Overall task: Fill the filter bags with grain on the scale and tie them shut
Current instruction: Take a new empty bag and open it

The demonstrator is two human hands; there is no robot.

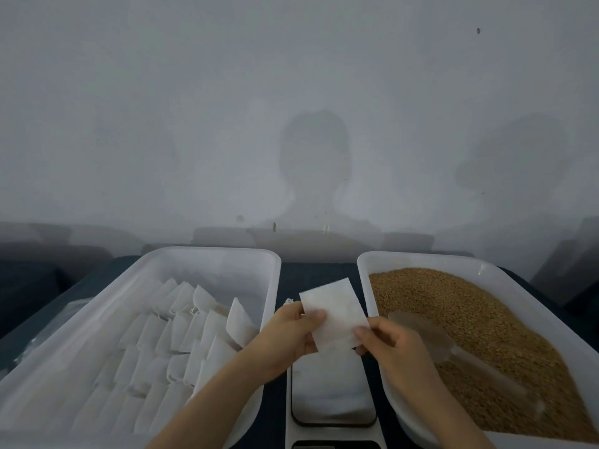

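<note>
White filter bag, flat and empty, pinched by left hand and right hand just above the scale at 6 o'clock. Judged step: opening its mouth. Next calls for the scoop lying in the grain at 3 o'clock.

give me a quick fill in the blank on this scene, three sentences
1. The left hand and the right hand together pinch one flat white ____.
2. The clear scoop lies on the ____.
3. The spare bags lie in the tray on the person's ____.
Missing: filter bag; grain; left.
</note>
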